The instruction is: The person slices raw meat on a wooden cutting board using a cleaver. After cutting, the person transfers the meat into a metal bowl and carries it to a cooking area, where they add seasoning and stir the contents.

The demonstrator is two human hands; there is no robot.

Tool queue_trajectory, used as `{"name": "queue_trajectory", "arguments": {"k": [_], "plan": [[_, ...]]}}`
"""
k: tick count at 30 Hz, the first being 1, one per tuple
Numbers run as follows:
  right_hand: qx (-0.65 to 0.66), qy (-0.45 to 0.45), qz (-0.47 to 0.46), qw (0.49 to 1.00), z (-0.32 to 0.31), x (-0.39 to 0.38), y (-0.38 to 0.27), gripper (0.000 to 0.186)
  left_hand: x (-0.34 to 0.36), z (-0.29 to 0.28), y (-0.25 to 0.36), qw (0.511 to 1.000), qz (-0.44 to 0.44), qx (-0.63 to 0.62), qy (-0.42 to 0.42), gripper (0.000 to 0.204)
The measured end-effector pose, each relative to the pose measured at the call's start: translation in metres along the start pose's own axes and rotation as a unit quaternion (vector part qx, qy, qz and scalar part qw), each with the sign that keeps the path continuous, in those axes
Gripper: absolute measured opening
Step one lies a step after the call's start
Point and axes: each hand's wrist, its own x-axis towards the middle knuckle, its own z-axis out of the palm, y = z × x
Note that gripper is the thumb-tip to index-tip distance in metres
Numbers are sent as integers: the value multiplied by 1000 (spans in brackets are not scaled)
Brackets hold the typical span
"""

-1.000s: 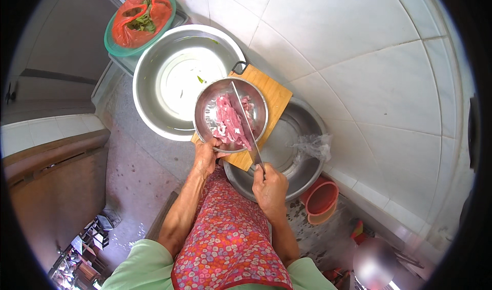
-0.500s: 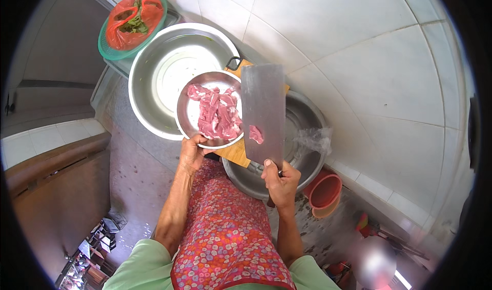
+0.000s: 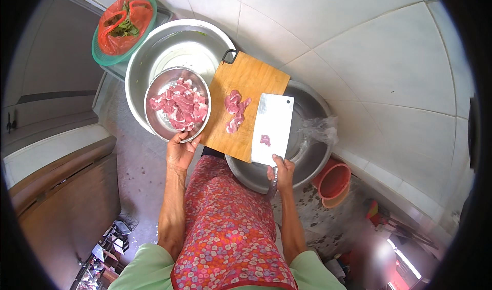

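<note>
Your left hand (image 3: 180,151) grips the rim of the meat-filled bowl (image 3: 177,104) while your right hand (image 3: 282,171) grasps the cleaver (image 3: 273,129), whose clinging slice (image 3: 265,140) may drop off the cutting board (image 3: 243,105) if the blade tilts.

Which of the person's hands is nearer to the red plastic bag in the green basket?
Left. The left hand grips the near rim of the steel bowl of sliced meat, just below the red bag. The right hand holds the cleaver, farther right.

Bright daylight, glare on pale floor tiles, fisheye bending, black rim, blurred lower-right corner
</note>
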Motion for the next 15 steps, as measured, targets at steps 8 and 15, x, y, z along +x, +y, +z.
{"name": "queue_trajectory", "arguments": {"k": [8,15], "plan": [[-150,-44,-42,987,-8,91,-51,33,-12,-1,-28,996,-81,-42,8,17],[-284,-150,-45,946,-1,108,-90,33,5,18,-61,993,-117,-32,-3,17]]}}
